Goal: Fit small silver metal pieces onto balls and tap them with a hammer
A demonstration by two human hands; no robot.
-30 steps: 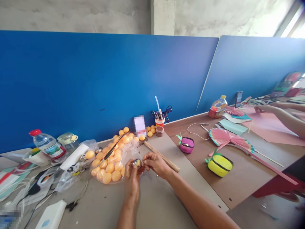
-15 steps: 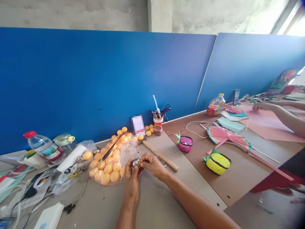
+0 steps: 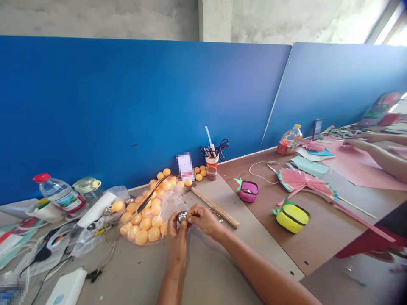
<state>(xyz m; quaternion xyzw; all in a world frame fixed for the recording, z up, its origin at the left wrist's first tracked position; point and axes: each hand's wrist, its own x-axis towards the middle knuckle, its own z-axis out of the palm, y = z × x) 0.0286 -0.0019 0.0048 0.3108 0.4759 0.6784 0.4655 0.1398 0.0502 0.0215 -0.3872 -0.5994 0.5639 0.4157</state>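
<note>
A small shiny silver ball (image 3: 182, 216) is gripped between the thumb and fingers of my left hand (image 3: 177, 237), just above the grey desk. My right hand (image 3: 203, 220) is closed in a pinch at the ball's right side; whatever its fingertips hold is too small to make out. Immediately behind the left hand lies a clear plastic bag (image 3: 173, 201) full of orange balls (image 3: 145, 223). Several small shiny metal pieces (image 3: 218, 217) lie behind my right hand, partly hidden by it, beside a bundle of thin wooden sticks (image 3: 216, 207).
To the right sit a purple pouch (image 3: 249, 192), a yellow pouch (image 3: 293, 217) and a pink paper fan bow (image 3: 305, 182). Bottles (image 3: 63, 195), cables and plastic wrap crowd the left. A blue partition (image 3: 127, 106) stands behind. Another person's arm (image 3: 378, 154) rests over pink paper.
My hands keep the same hold on the silver ball, with barely any movement. The whole view has shifted very slightly. The other person's hand at the far right has moved a little.
</note>
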